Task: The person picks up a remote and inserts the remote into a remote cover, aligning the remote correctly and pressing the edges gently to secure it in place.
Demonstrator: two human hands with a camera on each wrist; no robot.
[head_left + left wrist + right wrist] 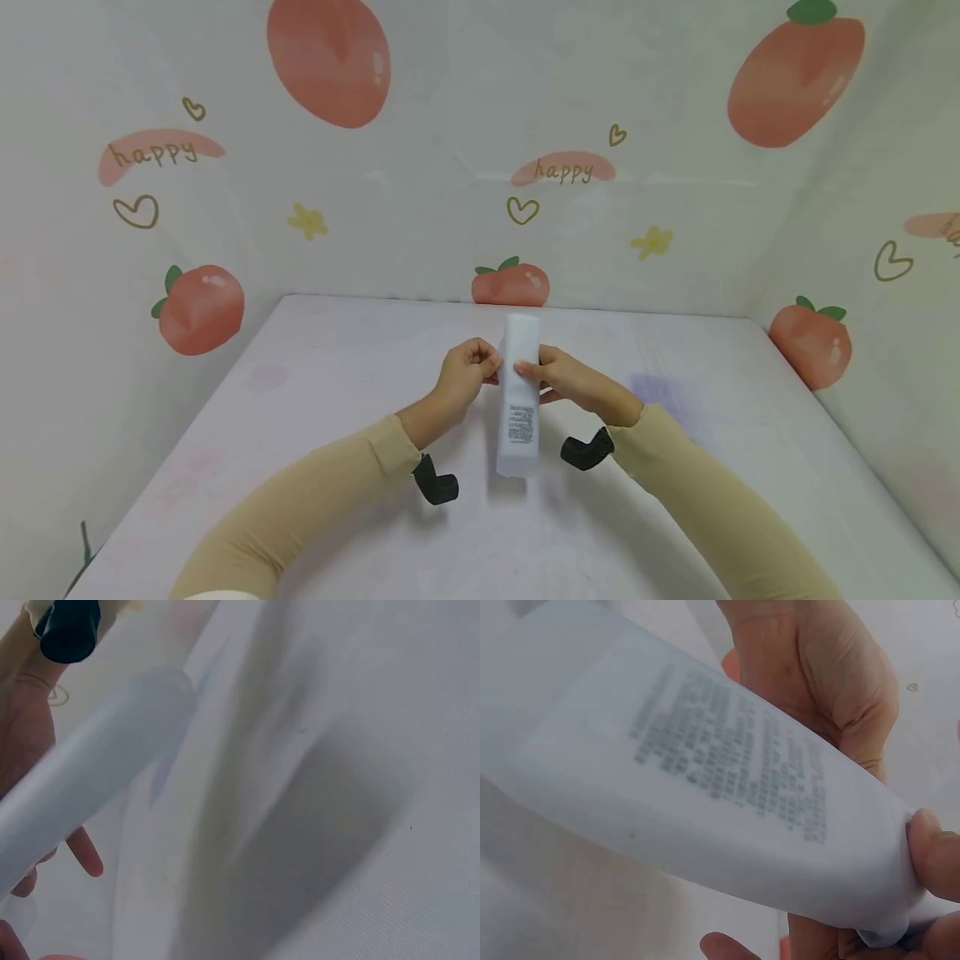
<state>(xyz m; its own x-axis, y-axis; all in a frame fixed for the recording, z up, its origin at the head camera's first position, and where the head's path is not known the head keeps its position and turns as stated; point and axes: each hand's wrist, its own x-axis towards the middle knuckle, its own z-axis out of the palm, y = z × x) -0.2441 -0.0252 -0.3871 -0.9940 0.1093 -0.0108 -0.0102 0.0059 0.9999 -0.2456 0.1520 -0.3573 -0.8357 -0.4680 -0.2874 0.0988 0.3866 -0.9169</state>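
A long white package (pixel 519 367) with rounded edges and a block of small grey print stands tilted between both hands, above the table. The right hand (pixel 573 382) grips it from the right, thumb on the front face and other fingers behind. At its left edge, the left hand (pixel 463 379) has thumb and fingertips drawn together and touching it. In the right wrist view, the package (pixel 727 772) shows its printed face, and a small translucent bit (pixel 885 931) sticks out by the fingers. The left wrist view shows the package (pixel 97 765) blurred; the left fingers are mostly cut off.
A pale table (pixel 360 367) lies under the hands, its back edge against a white wall cloth (pixel 435 125) printed with red fruit, hearts and "happy". Black wrist cameras (pixel 438 487) hang below both sleeves. The package casts a shadow on the table.
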